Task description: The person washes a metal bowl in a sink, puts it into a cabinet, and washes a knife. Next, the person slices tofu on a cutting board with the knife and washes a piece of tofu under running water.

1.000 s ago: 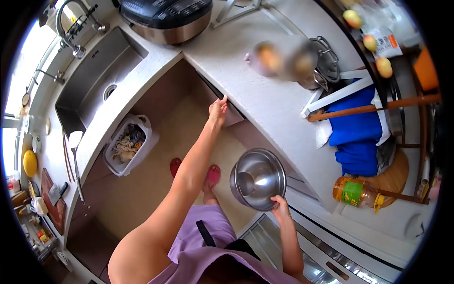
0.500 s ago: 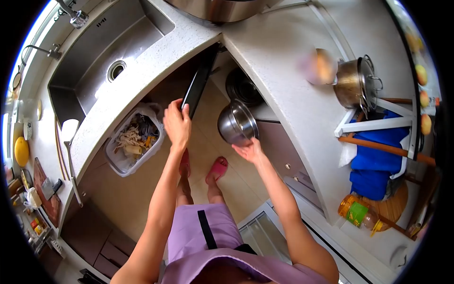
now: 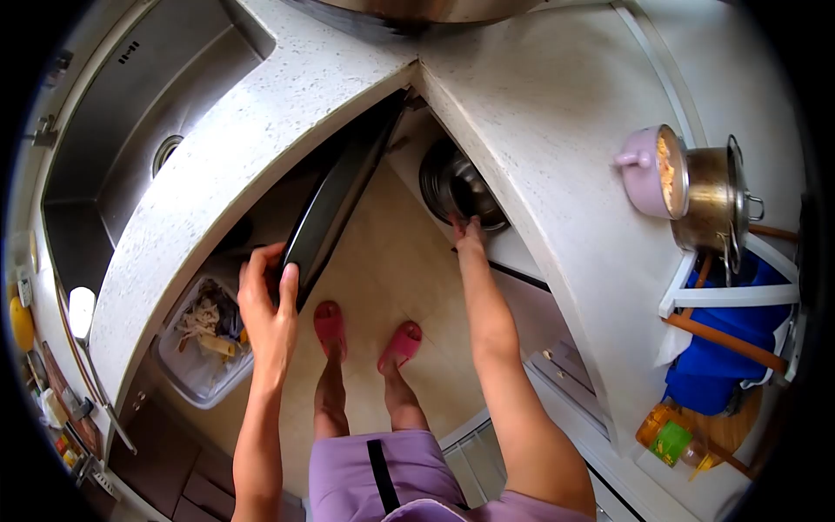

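My left hand [image 3: 268,309] grips the edge of a dark cabinet door [image 3: 335,200] that stands ajar under the counter corner, thumb on one side and fingers on the other. Inside the cabinet on the right, my right hand [image 3: 470,233] holds the near rim of a shiny metal bowl [image 3: 478,198]. The bowl sits against a larger dark metal pot or bowl [image 3: 432,178], and the counter edge hides part of both. My right fingertips are partly hidden at the rim.
A bin with food scraps [image 3: 204,391] stands left of the door. The curved counter [image 3: 522,113] overhangs the cabinet. On it are a pink pot [image 3: 648,178], a metal pot [image 3: 704,204] and an oil bottle [image 3: 670,439]. A sink [image 3: 130,174] lies left.
My right hand has moved the metal bowl from in front of the cabinet into it. The left hand and door have swung left and nearer, and the view has shifted.
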Demonstrator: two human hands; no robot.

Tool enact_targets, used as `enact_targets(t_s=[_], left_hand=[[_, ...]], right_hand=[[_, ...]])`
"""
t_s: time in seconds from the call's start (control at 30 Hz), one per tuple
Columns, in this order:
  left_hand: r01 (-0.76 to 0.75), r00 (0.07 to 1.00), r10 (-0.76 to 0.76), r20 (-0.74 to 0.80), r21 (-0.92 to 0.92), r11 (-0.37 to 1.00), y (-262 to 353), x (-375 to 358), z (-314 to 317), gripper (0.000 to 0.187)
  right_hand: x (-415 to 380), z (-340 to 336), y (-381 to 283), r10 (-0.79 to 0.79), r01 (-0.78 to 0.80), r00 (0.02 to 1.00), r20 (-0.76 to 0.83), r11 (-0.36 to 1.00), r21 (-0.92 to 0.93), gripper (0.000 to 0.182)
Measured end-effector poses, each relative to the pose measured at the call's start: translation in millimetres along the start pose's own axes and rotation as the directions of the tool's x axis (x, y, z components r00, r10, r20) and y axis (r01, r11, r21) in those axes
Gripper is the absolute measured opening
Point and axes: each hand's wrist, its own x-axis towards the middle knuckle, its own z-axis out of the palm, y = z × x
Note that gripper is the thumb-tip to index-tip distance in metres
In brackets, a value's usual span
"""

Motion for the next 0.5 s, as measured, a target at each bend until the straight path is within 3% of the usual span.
enact_targets(t_s=[0.2,0.33,0.37,0.43,0.47,0.5], left_hand=[[0.06,0.998,-0.06,0.007,-0.008,0.998,3.6,-0.9,4.4,0.022],[0.029,0.999,-0.029,-0.025,-0.012,1.0,6.6,-9.0,12.4,0.02],[0.023,0.999,-0.026,-0.044,-0.053,0.998,9.6,-12.1,16.1,0.019],[0.026,0.998,-0.035,-0.054,-0.153,0.988,12.5,-19.9,27.4,0.019],[0.069,0.995,-0.082,-0.061,-0.195,0.978,19.6,-28.5,32.8,0.019],[0.148,0.985,-0.165,-0.058,-0.231,0.962,29.5,-35.8,39.8,0.018]], right_hand=[[56.1,-3.6,-17.7,-0.127,0.118,0.977,0.172,0.991,0.063,0.033],[77.6,-33.1,-23.8,-0.015,-0.017,0.972,0.236,0.991,0.133,0.035],[89.6,-41.5,-19.7,0.016,-0.058,0.945,0.326,0.991,0.119,0.038],[76.8,-54.0,-22.6,0.123,-0.118,0.933,0.339,0.992,-0.037,0.042],[60.0,-66.1,-21.0,0.194,-0.149,0.946,0.261,0.972,-0.183,0.043],[24.9,-75.8,-22.6,0.17,-0.092,0.948,0.27,0.956,-0.28,0.042]])
